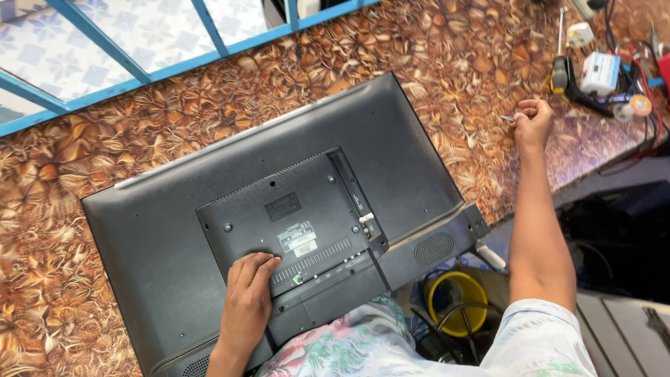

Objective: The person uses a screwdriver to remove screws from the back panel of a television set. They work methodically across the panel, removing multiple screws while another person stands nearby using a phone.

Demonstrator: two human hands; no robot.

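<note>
Fingers of the right hand (532, 120) pinch shut on a tiny screw (507, 118), out over the brown table (105, 153) on the right. It is best to set it down gently so it cannot roll. Nearer and to the left, the left hand (248, 297) lies flat and open, pressing on the black TV (209, 188), which lies face down. Pressing keeps it steady.
</note>
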